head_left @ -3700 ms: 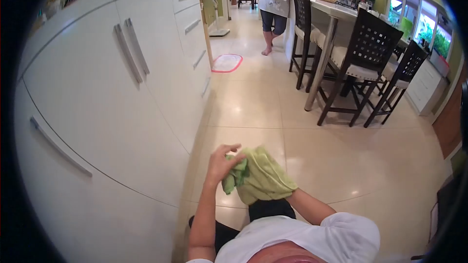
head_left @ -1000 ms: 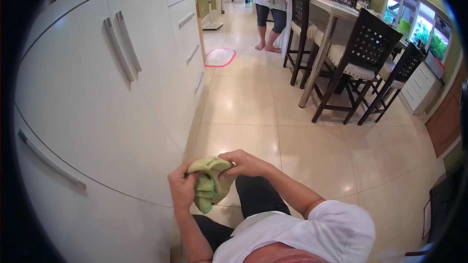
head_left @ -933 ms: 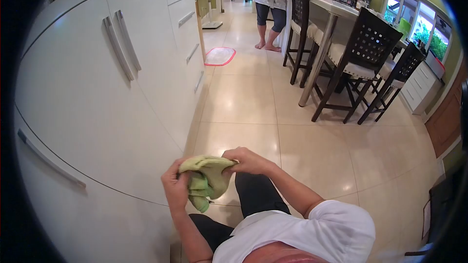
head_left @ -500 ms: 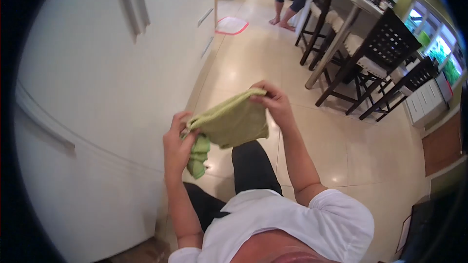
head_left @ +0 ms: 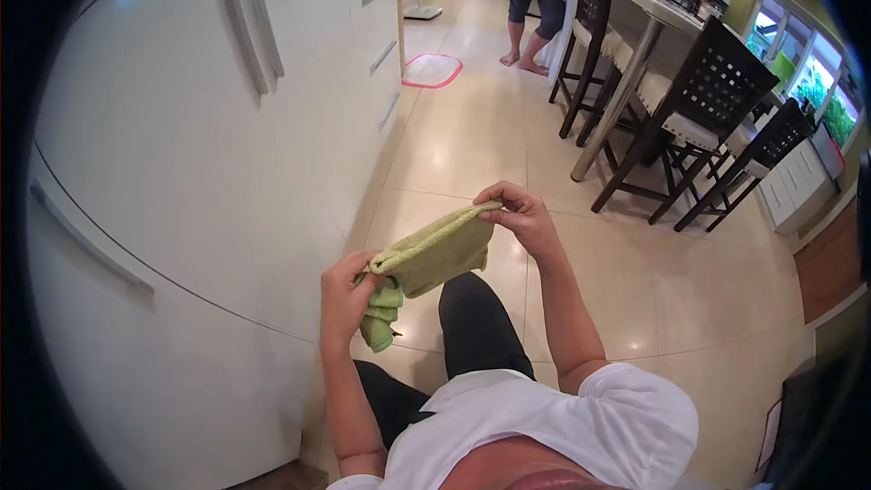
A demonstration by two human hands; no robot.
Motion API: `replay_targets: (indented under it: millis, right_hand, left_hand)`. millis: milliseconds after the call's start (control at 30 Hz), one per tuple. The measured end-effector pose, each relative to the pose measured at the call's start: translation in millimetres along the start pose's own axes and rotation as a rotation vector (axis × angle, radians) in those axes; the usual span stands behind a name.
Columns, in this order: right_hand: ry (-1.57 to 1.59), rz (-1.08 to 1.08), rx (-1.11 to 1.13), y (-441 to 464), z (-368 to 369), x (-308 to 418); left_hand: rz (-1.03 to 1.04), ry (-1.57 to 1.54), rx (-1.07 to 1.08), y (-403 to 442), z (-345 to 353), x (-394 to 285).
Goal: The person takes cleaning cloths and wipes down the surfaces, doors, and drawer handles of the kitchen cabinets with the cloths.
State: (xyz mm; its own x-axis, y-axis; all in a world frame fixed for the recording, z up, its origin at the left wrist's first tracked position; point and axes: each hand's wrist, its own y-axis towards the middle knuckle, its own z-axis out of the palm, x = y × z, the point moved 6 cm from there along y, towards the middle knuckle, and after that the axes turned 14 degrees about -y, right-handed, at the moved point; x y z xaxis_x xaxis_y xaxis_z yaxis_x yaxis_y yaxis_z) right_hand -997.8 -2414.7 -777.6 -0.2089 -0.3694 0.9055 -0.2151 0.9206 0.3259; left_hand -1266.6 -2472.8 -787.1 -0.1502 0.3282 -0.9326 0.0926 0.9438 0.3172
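A green cloth (head_left: 437,251) is stretched between my two hands, its upper edge folded over into a thick band. My left hand (head_left: 347,298) pinches the left end of that edge. A second, crumpled bright green cloth (head_left: 382,313) hangs below the same hand; whether it is a separate piece or part of the first I cannot tell. At the right end, my right hand (head_left: 520,220) pinches the other corner between thumb and fingers. The cloth's lower edge hangs loose above my dark-trousered knee.
White cabinets (head_left: 200,172) with metal handles run along my left. Dark high chairs (head_left: 703,100) stand at a counter (head_left: 653,7) on the right. Ahead, a person (head_left: 535,0) stands barefoot on the tiled floor near a pink-edged mat (head_left: 432,71).
Both hands and the stretched cloth sit slightly lower in view, and the view itself has tilted up a little. The cloth's folded top band looks narrower and more rolled.
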Motion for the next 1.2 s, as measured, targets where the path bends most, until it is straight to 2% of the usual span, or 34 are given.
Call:
replay_targets:
  millis: [100,200,300,333,433,500,567,633,667,767,867,933,1000,1067,1100,1133,1200]
  right_hand:
    - [-0.002,0.031,0.049,-1,-1,1]
    - [-0.465,-0.159,-0.089,0,-3,8]
    - [-0.618,-0.121,-0.533,-15,5,8]
    - [-0.584,-0.072,-0.451,-22,14,-3]
    - [-0.131,0.248,0.136,-50,78,-59]
    - [0.203,0.282,0.227,-54,115,-79]
    - [0.477,0.235,0.124,-44,143,-113]
    - [0.913,0.605,0.139,-50,162,-124]
    - [0.913,0.565,0.165,-43,171,-113]
    - [0.906,0.446,0.201,-26,186,-93]
    - [1.041,0.287,0.275,17,200,-59]
    - [1.079,0.162,0.315,49,205,-34]
    - [1.018,0.027,0.321,77,203,-7]
    - [1.177,0.011,0.389,107,205,24]
    - [1.258,0.003,0.425,122,206,42]
    - [1.241,-0.105,0.428,146,207,58]
    - [1.201,-0.312,0.426,193,208,91]
  left_hand:
    - [-0.012,-0.078,-0.032,3,0,2]
    - [-0.047,-0.058,-0.054,9,4,-8]
    - [0.014,0.091,-0.058,26,11,-27]
    - [0.045,0.257,-0.052,31,15,-29]
    - [0.047,0.671,0.055,44,38,-46]
    - [0.01,0.854,0.209,46,59,-50]
    - [0.066,0.897,0.296,34,77,-53]
    - [0.084,0.906,0.371,16,87,-41]
    - [0.097,0.905,0.415,10,89,-42]
    - [-0.056,0.791,0.266,2,60,-47]
    - [0.035,0.505,-0.024,-1,-5,-65]
    - [-0.125,0.236,-0.194,-10,-53,-80]
    - [-0.139,-0.157,-0.276,-19,-96,-94]
    - [0.039,-0.562,-0.474,-26,-133,-118]
    - [0.182,-0.591,-0.545,-29,-152,-137]
    - [0.343,-0.618,-0.654,-31,-167,-161]
    - [0.654,-0.404,-0.75,-29,-184,-224]
